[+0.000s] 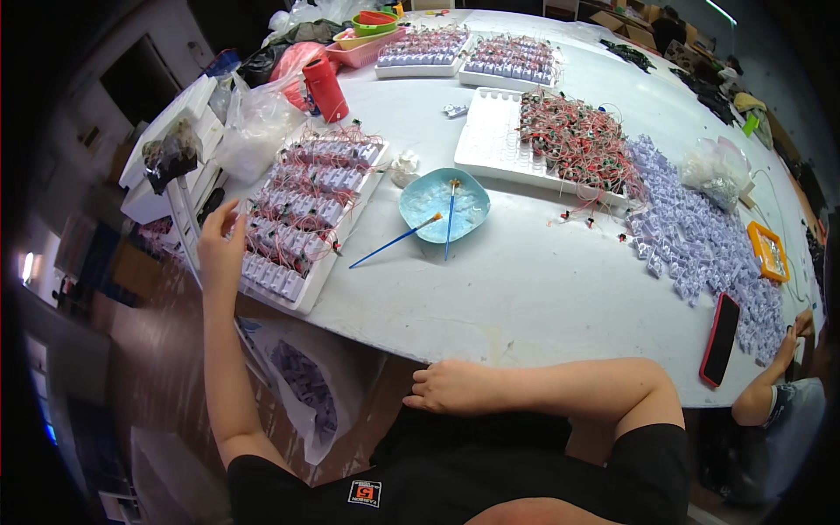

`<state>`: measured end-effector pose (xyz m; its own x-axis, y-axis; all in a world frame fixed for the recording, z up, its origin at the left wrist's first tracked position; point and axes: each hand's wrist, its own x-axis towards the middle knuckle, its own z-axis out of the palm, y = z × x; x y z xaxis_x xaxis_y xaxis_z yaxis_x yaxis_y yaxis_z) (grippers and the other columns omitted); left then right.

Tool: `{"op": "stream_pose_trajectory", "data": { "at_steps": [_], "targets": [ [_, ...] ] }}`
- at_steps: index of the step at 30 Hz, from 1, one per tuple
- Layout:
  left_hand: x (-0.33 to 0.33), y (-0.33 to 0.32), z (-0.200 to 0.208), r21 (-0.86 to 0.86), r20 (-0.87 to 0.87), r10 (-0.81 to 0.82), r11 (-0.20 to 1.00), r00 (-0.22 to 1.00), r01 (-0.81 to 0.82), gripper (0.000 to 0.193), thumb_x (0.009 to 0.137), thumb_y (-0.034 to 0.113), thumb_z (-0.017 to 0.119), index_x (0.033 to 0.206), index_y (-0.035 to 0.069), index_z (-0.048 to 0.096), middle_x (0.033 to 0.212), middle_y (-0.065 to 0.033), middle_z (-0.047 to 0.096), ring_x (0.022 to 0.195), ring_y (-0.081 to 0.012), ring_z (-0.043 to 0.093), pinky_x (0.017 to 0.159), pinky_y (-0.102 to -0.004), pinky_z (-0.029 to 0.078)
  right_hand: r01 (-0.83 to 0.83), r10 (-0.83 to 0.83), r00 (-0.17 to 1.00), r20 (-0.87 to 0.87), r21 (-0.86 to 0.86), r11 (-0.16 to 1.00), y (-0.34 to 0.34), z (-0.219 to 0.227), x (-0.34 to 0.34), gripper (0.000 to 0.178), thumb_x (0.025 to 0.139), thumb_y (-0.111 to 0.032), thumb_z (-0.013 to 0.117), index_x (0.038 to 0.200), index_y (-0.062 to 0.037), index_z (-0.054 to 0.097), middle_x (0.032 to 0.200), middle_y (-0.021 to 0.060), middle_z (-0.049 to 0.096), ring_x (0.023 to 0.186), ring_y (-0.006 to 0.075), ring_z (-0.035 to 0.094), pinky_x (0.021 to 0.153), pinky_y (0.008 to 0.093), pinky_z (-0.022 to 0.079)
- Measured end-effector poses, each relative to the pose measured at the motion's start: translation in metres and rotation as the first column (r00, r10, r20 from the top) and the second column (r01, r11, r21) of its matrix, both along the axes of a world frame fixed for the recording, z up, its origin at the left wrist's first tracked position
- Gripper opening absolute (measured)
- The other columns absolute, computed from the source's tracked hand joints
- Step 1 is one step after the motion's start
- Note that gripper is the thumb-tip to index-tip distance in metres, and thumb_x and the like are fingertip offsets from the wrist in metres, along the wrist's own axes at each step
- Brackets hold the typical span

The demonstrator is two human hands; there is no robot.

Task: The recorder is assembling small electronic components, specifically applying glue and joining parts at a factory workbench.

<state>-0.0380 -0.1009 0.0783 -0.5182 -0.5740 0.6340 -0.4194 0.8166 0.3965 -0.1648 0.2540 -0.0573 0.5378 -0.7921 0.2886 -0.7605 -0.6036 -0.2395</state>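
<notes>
My left hand [220, 245] is raised at the left edge of a white foam tray [308, 296]. Its thumb and fingers bend together as in a pinch; anything between them is too small to make out. Rows of small pale-lilac plastic housings [302, 213] with thin red wires fill that tray. My right hand [451, 386] is a loose fist at the table's front edge, with no object showing in it. Ahead of it a light-blue bowl [420, 203] holds a whitish substance. Two blue-handled brushes [398, 246] lean across the bowl.
Another foam tray [486, 140] bears a heap of red-wired parts. A pile of lilac housings [691, 241] spreads at right, beside a red-edged phone [720, 341] and an orange frame [767, 251]. A red cylinder [325, 90] stands at left. Another person's arm [770, 381] reaches in at right.
</notes>
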Motion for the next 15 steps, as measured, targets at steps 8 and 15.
{"op": "stream_pose_trajectory", "data": {
  "at_steps": [8, 15],
  "targets": [
    [0.031, 0.080, -0.013, 0.020, -0.117, 0.069, 0.998, 0.991, -0.067, 0.021, 0.093, 0.007, 0.063, 0.114, 0.004, 0.067, 0.099, -0.0109, 0.069, 0.089, -0.0181, 0.067, 0.079, -0.0297, 0.051, -0.004, 0.004, 1.000, -0.014, 0.036, 0.999, 0.003, 0.004, -0.001, 0.019, 0.086, -0.015, 0.053, 0.095, -0.0026, 0.064, 0.076, 0.0042, 0.062, 0.086, 0.0221, 0.057, 0.070, 0.0328, 0.049],
    [0.032, 0.111, -0.048, -0.100, -0.096, -0.073, 0.993, 0.993, 0.063, 0.025, 0.091, 0.000, 0.063, 0.116, 0.001, 0.065, 0.096, -0.0099, 0.067, 0.085, -0.0175, 0.066, 0.077, -0.0290, 0.052, 0.003, 0.001, 0.999, -0.047, 0.083, 0.997, 0.002, 0.007, -0.002, 0.020, 0.085, -0.015, 0.054, 0.098, -0.0023, 0.064, 0.080, 0.0039, 0.063, 0.086, 0.0218, 0.057, 0.071, 0.0317, 0.048]
  ]
}}
